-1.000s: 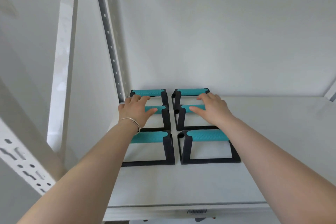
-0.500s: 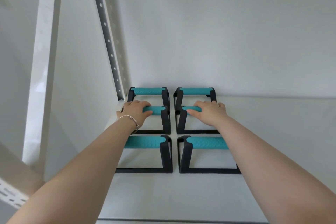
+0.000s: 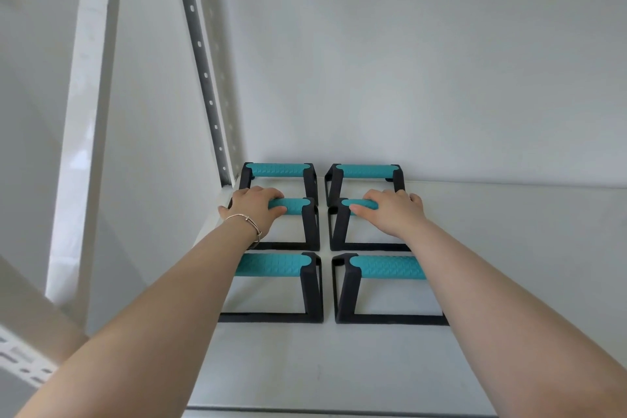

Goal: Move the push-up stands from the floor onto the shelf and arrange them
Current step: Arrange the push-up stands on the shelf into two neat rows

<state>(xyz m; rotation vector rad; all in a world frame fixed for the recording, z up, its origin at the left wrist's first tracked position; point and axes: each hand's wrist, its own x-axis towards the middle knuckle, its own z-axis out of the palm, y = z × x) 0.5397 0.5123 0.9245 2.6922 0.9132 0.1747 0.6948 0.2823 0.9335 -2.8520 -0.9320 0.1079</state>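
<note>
Six push-up stands sit on the white shelf (image 3: 509, 248) in two columns of three, tucked toward the back corner. The left hand (image 3: 254, 210) has its fingers (image 3: 271, 194) curled over the teal grip of the middle left stand (image 3: 298, 214), thumb under the bar; the right hand (image 3: 393, 214) is clamped the same way on the middle right stand (image 3: 339, 224). Beyond the fingers stand the back pair (image 3: 278, 170); nearer the wrists, the front pair (image 3: 274, 265). These look like stiff, light frames: black bent legs with a textured, probably non-slip sleeve. The padded bar is the natural hold, centred, so each stand slides flat without tipping.
</note>
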